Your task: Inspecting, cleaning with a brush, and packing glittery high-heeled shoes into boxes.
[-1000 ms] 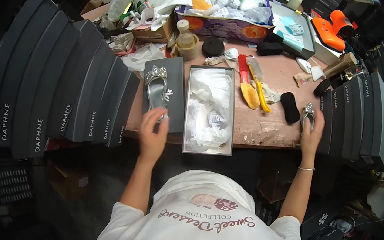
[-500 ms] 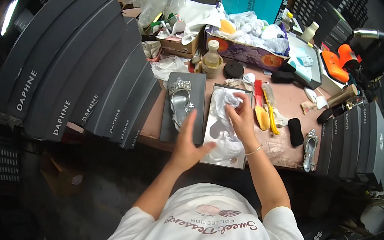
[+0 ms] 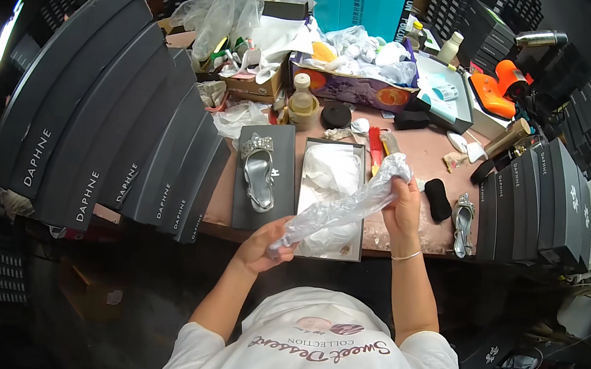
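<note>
Stretched between my two hands is a crumpled strip of translucent white wrapping, thin plastic or tissue point(image 3: 347, 203). My left hand point(image 3: 265, 246) grips its near end, fingers closed. The far end is pinched in my right hand point(image 3: 403, 203), higher and to the right. Beneath the strip lies an open grey shoebox point(image 3: 361, 227) with white tissue paper point(image 3: 329, 170) inside. Just left of it, a silver sandal with a jewelled bow point(image 3: 259, 173) rests on a grey box lid point(image 3: 280, 204). A matching silver sandal point(image 3: 462, 227) sits at the table's right side.
Tall rows of grey shoeboxes point(image 3: 112, 115) flank the left; more shoeboxes point(image 3: 523, 208) stand at the right. Behind are a purple carton of crumpled plastic point(image 3: 352, 87), a bottle point(image 3: 303, 102), an orange tool point(image 3: 492, 96) and a red-handled brush point(image 3: 374, 146). A black pad point(image 3: 438, 200) lies right of my right hand.
My right hand has lifted the wrapping out of the box and moved right. My left hand, open before, has closed on its other end. The view has shifted slightly.
</note>
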A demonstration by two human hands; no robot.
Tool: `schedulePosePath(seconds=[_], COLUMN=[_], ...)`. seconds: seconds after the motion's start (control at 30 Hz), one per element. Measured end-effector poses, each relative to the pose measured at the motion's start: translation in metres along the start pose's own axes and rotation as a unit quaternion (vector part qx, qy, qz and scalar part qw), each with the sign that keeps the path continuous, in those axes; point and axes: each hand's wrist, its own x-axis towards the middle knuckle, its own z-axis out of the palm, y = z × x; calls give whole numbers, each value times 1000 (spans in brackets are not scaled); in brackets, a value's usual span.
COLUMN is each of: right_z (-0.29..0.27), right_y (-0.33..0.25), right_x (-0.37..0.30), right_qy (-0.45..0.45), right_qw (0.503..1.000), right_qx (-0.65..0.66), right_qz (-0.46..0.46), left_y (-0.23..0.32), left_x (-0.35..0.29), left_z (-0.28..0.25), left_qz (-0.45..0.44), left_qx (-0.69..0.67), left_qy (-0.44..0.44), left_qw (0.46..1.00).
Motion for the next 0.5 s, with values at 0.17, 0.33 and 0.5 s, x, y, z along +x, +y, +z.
schedulePosePath(seconds=[0.17, 0.33, 0.5], right_z=[-3, 2, 14], right_y=[-6, -9, -5], right_x=[-10, -10, -16], right_qy=[7, 9, -42], right_qw=[998, 997, 995], right_qx=[-66, -64, -94], right_qz=[-8, -28, 6], left_y=[-6, 9, 15], left_x=[-13, -39, -48], left_z=[9, -20, 32], left_qz=[109, 102, 350], left_qx=[136, -57, 571], left_qy=[223, 187, 299], left_qw=[959, 975, 680])
